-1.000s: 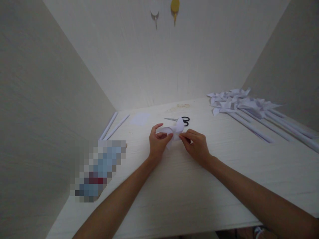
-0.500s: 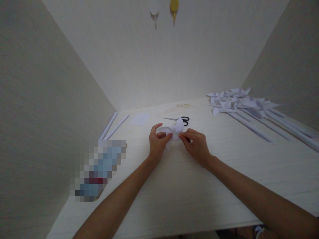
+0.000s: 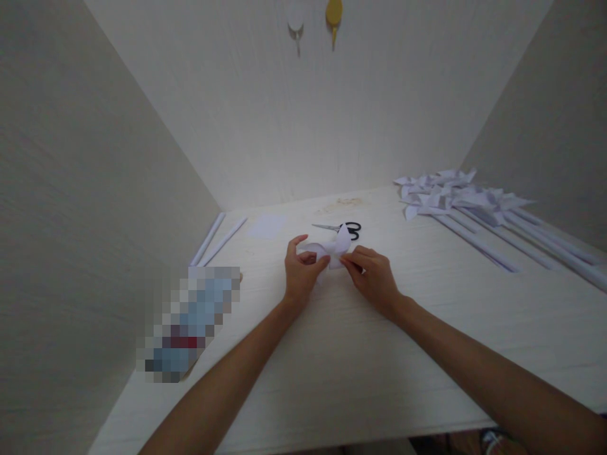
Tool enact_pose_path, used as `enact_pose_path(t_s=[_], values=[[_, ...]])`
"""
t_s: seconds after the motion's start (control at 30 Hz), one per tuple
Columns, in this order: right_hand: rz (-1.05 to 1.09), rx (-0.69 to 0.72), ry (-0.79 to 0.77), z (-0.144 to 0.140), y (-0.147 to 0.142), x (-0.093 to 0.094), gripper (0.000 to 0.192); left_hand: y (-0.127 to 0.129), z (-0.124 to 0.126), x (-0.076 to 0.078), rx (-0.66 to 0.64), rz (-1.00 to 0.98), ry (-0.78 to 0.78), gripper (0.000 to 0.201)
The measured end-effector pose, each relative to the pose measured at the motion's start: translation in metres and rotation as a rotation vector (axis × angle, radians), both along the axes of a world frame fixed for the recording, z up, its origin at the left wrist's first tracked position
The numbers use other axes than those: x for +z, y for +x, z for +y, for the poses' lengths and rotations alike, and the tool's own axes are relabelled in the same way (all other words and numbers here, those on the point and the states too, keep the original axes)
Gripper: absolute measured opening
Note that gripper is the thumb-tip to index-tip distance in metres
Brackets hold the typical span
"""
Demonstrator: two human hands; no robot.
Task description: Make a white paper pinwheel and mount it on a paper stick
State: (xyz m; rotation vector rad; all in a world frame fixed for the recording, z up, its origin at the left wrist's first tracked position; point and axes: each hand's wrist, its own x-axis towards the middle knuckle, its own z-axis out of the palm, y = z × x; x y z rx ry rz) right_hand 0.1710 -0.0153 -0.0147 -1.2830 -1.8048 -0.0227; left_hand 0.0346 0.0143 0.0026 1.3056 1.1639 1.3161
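Observation:
Both of my hands meet over the middle of the white table (image 3: pixel 360 354). My left hand (image 3: pixel 301 273) and my right hand (image 3: pixel 373 276) pinch a small folded piece of white paper (image 3: pixel 336 248) between thumbs and fingers, one hand on each side. The paper's flaps curl up between the fingertips. Black-handled scissors (image 3: pixel 342 228) lie just behind the paper, blades pointing left.
Several finished white paper pinwheels on rolled paper sticks (image 3: pixel 469 208) lie at the back right. Two rolled paper sticks (image 3: pixel 215 240) and a flat paper square (image 3: pixel 268 225) lie at the back left. A blurred bottle-like object (image 3: pixel 190 322) lies at the left. Walls enclose three sides.
The lower flap of the paper has been folded in under my left fingers. Both hands stay in the same place.

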Motion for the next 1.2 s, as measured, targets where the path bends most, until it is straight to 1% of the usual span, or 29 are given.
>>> enact_pose_path(t_s=[0.27, 0.57, 0.83, 1.03, 1.2], values=[[-0.128, -0.011, 0.005, 0.0014, 0.0053, 0.0003, 0.019, -0.0016, -0.0010, -0.0007, -0.050, 0.006, 0.024, 0.057], [-0.050, 0.026, -0.040, 0.0033, 0.0066, -0.0019, 0.016, -0.0022, -0.0005, -0.0017, -0.036, 0.048, 0.043, 0.057], [-0.071, 0.025, -0.072, 0.0042, 0.0049, -0.0039, 0.017, -0.0001, 0.0003, -0.0013, -0.040, 0.044, 0.057, 0.057], [-0.084, 0.011, -0.065, 0.0042, 0.0040, -0.0040, 0.018, 0.0009, -0.0007, -0.0010, -0.067, 0.013, 0.046, 0.058], [-0.091, 0.000, -0.070, 0.0048, 0.0043, -0.0043, 0.017, -0.0001, -0.0004, -0.0010, -0.053, 0.032, 0.064, 0.055]])
